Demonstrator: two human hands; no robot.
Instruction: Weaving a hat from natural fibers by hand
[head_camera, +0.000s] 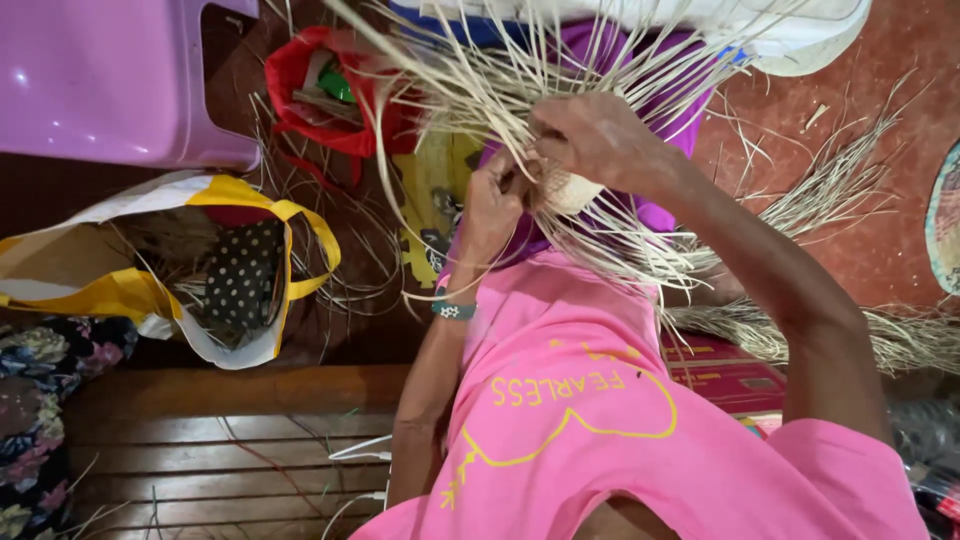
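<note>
woven piece (572, 190): dry pale straw, matt, fibrous
loose strands (830, 180): same straw, rough
stool (110, 80): glossy smooth purple plastic
shirt (590, 400): soft matt pink cloth
bench (220, 450): slatted brown wood, slight sheen
floor (880, 90): red, matt

Reddish-brown floor (880, 230) littered with loose straw, purple plastic stool (110, 80) at top left corner, red bag (300, 75) beside it, yellow-and-white bag (150, 290) at left edge, wooden slatted bench (220, 450) at bottom left, soft indoor light.
</note>
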